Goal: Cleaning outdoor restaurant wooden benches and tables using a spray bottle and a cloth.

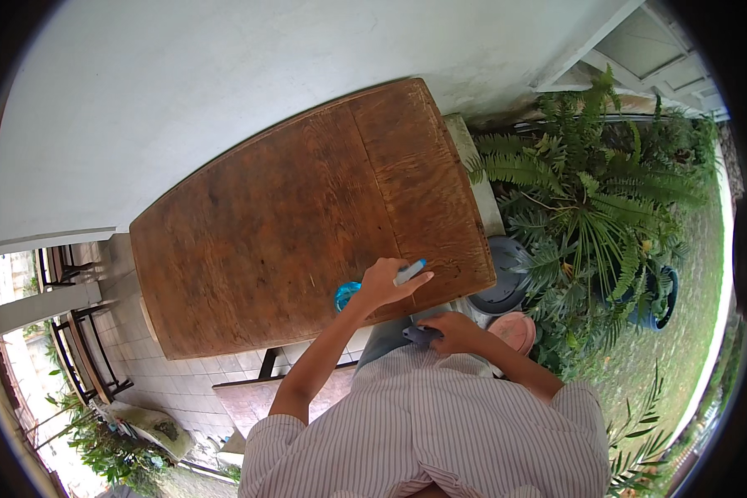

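Observation:
My left hand (384, 281) is over the near right part of the wooden table (274, 205), closed around a whitish marker-like object (409, 272) with a blue end. Just left of that wrist, a blue translucent round object (347, 295) rests near the table's front edge, partly hidden by the forearm. Close to my body, below the table edge, my right hand (457, 333) grips a dark grey-blue object (421, 335); its kind cannot be told.
A white wall (224, 93) runs behind the table. Ferns (597, 180), a dark round basin (501, 280) and a pinkish round pot or lid (513, 333) are at the right. A bench (249, 398) stands at the lower left, on tiled floor.

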`<state>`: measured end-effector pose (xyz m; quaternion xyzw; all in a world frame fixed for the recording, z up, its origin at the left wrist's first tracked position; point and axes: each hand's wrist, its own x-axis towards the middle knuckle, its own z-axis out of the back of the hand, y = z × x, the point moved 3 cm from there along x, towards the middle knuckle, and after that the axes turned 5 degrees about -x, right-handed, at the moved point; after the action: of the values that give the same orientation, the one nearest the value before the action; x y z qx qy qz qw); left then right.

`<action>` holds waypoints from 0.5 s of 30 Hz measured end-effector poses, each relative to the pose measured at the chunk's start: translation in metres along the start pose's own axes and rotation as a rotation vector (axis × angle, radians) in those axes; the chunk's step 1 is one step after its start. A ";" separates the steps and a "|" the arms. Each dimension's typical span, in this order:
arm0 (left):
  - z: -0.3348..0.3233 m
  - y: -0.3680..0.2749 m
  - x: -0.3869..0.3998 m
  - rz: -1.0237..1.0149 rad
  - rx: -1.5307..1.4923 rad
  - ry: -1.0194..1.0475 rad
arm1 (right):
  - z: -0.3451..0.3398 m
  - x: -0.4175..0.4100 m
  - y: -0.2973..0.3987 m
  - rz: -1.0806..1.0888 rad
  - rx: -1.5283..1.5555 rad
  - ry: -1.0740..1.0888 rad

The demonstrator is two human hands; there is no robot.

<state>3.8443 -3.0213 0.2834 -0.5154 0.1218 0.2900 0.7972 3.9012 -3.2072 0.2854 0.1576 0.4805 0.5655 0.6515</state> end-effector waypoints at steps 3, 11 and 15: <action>0.005 -0.001 0.010 -0.016 -0.094 -0.194 | 0.014 -0.007 -0.019 -0.034 0.160 -0.074; 0.037 -0.009 0.041 -0.042 -0.264 -0.486 | 0.039 0.035 -0.067 -0.050 0.184 -0.075; 0.057 -0.014 0.053 0.071 -0.261 -0.589 | 0.054 0.078 -0.075 0.074 -0.033 0.182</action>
<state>3.8892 -2.9568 0.2922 -0.5026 -0.1342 0.4673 0.7149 3.9805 -3.1426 0.2209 0.1125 0.5223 0.6089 0.5864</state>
